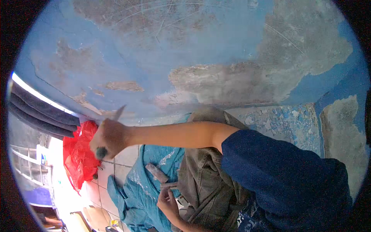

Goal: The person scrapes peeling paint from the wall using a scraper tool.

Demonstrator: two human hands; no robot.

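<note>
My right hand (110, 139) is raised in front of the wall, blurred, with its fingers closed round a dark-handled tool with a pointed metal blade (119, 112), perhaps a scraper or knife. The blade sticks out towards the blue wall (147, 77), where paint has come off in grey patches; whether it touches the wall I cannot tell. Lower down, my left hand (169, 205) is closed with its fingertips at a flat greyish strip (169, 185) beside my knee. A grey, dusty block (156, 173) lies on the teal cloth (135, 193) just beyond it.
A red plastic bag (80, 154) is on the tiled floor (123, 158) past my right hand. Dark cloth (42, 112) hangs by the bright opening at the left. Cardboard (96, 218) lies below, and part of another person's arm (53, 222) shows at the lower left.
</note>
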